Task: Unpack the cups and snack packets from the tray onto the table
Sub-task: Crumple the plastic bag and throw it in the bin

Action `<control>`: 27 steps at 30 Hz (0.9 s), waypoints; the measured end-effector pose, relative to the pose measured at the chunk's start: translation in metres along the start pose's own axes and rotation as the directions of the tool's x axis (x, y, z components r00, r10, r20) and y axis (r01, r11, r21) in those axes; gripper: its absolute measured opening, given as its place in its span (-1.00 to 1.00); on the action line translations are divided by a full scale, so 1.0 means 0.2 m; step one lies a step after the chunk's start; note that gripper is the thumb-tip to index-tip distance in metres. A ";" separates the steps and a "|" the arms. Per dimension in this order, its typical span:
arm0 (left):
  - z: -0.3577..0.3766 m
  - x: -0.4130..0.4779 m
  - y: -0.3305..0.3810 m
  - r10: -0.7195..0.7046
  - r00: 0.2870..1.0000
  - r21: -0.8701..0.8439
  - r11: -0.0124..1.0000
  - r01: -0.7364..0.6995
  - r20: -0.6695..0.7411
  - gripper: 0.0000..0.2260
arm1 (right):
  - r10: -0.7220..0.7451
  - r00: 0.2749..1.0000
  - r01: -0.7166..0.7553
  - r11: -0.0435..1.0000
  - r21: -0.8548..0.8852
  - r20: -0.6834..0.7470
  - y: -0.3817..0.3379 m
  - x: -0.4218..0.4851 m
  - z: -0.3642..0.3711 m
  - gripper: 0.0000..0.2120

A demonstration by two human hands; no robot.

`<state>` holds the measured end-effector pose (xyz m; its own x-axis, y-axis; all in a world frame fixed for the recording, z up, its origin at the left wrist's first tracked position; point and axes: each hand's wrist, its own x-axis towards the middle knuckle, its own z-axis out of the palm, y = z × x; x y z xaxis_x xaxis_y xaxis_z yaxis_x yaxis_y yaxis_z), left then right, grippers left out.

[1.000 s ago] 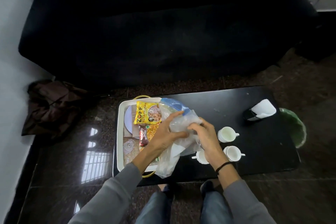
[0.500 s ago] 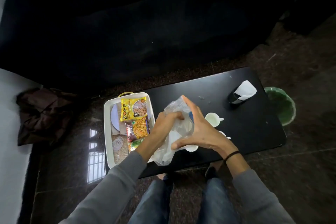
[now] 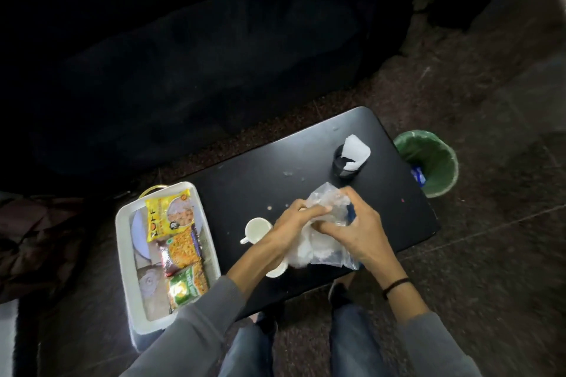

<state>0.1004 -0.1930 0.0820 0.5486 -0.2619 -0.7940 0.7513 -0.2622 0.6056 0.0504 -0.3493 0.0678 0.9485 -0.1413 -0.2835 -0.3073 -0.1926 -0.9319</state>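
A clear plastic bag (image 3: pixel 324 232) hangs crumpled over the middle of the black table (image 3: pixel 392 208). My left hand (image 3: pixel 294 223) grips its left side and my right hand (image 3: pixel 358 229) grips its top right. One white cup (image 3: pixel 256 229) stands on the table just left of my left hand, and part of another white cup (image 3: pixel 277 269) shows under my left wrist. The white tray (image 3: pixel 122 242) sits at the table's left end. In it lie a yellow snack packet (image 3: pixel 170 214), an orange snack packet (image 3: pixel 182 249) and a green snack packet (image 3: pixel 186 285).
A black holder with white tissue (image 3: pixel 349 159) stands at the table's far right. A green-lined bin (image 3: pixel 428 162) is on the floor beyond the right end. A dark sofa (image 3: pixel 214 55) runs behind the table. My knees (image 3: pixel 306 346) are at the near edge.
Both hands have carried the plastic bag to the right, away from the tray and over the table's middle. The view has tilted, and a cup now shows left of my left hand.
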 end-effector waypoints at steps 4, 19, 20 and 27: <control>0.20 0.11 0.05 0.061 0.997 0.033 0.998 -0.062 0.037 -0.62 | 0.138 0.973 -0.113 0.984 0.138 -0.184 0.12 0.05 -0.24 -0.57; 0.93 0.76 0.19 0.241 0.965 0.263 0.943 -0.206 -0.105 -0.67 | 0.101 0.990 -0.069 0.954 0.292 -0.097 0.50 0.28 -0.83 0.01; 0.97 0.81 0.20 0.219 0.969 0.254 0.949 -0.185 -0.117 -0.69 | 0.102 0.993 -0.084 0.961 0.263 -0.056 0.53 0.30 -0.88 0.03; 1.24 1.10 0.25 0.068 0.990 0.185 0.982 -0.045 -0.120 -0.82 | 0.158 0.953 -0.154 0.987 0.037 -0.258 0.72 0.50 -1.09 -0.37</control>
<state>0.1676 -0.4938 -0.0493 0.6386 -0.1661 -0.7514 0.6448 -0.4176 0.6402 0.0847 -0.6020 -0.0453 0.8355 -0.4158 -0.3592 -0.4465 -0.1326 -0.8849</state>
